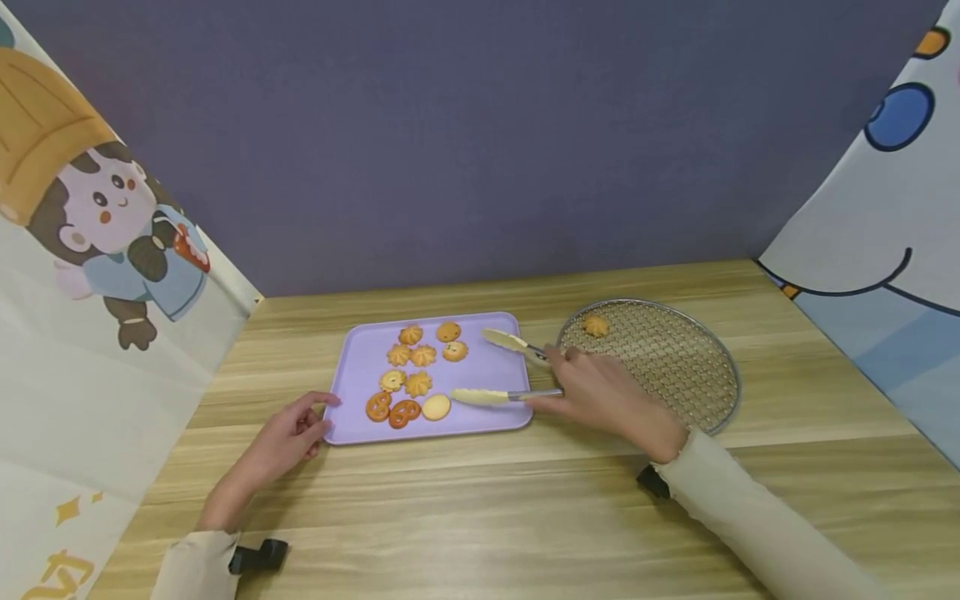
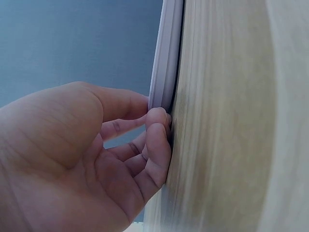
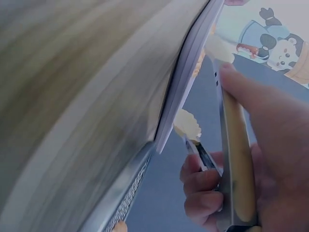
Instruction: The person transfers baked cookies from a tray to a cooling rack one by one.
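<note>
A purple tray (image 1: 495,425) lies on the table with several cookies (image 1: 423,355) and two pretzel-shaped ones (image 1: 405,413) on it. At its lower left corner my left hand (image 1: 288,429) pinches the rim between thumb and fingers; the left wrist view shows the tray's edge (image 2: 164,63) in that grip. My right hand (image 1: 600,396) holds a pair of tongs (image 1: 517,396), thumb on one arm and fingers curled round the other. The tongs' cream tips stand apart over the right part of the tray, the nearer one close beside a round pale cookie (image 1: 436,407). Nothing shows between the tips.
Right of the tray is a round wire mesh rack (image 1: 675,358), partly under my right hand and forearm. One flower-shaped cookie (image 1: 596,325) sits near its far left rim. A dark panel (image 1: 480,150) stands behind the table (image 1: 450,517), with printed cartoon sheets at both sides.
</note>
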Motion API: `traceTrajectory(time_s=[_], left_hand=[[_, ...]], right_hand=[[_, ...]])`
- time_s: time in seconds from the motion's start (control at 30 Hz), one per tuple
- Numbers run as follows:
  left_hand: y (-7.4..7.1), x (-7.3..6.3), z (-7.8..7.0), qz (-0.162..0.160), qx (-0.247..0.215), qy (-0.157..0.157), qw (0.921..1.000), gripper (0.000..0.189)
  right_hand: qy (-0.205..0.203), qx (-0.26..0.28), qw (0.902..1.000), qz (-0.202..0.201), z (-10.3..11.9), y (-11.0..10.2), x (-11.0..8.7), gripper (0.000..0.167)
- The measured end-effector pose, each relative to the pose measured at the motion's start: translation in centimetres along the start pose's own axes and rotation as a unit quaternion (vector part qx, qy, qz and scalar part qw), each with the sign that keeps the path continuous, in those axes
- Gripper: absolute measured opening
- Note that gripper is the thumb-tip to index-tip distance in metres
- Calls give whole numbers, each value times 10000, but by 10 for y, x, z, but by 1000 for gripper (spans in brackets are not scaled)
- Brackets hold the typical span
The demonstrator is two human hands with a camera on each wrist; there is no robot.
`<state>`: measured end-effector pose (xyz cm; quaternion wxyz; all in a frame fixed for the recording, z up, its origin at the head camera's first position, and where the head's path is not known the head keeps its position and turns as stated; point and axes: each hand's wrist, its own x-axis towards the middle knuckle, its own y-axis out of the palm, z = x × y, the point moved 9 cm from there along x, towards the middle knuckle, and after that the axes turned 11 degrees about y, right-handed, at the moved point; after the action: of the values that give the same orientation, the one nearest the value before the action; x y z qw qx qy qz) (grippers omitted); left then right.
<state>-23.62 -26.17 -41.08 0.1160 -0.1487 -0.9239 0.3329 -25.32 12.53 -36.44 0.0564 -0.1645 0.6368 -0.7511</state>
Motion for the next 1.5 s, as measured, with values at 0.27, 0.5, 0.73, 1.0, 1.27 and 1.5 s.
traceTrajectory(time_s=[0.27, 0.5, 0.73, 1.0, 1.27, 1.5], left_hand=[[0, 0, -1, 5, -51, 51, 10000, 32], [1, 1, 1, 27, -48, 68, 10000, 32], [0, 1, 1, 49, 73, 42, 10000, 31], [0, -1, 2, 83, 52, -59, 9999, 31], [-1, 0, 0, 93, 72, 10, 9999, 32], [0, 0, 3, 91, 103, -101, 9999, 31]], right_hand=[[-149, 176, 9993, 295, 12, 8, 14, 77], [-321, 297, 9985, 327, 19, 9, 23, 66], [-270, 380, 9982, 373, 25, 11, 30, 57], [-252, 260, 9988, 323, 30, 12, 34, 55], [-406, 33, 9992, -48, 32, 10, 37, 50], [-357, 86, 9993, 28, 31, 11, 39, 52]])
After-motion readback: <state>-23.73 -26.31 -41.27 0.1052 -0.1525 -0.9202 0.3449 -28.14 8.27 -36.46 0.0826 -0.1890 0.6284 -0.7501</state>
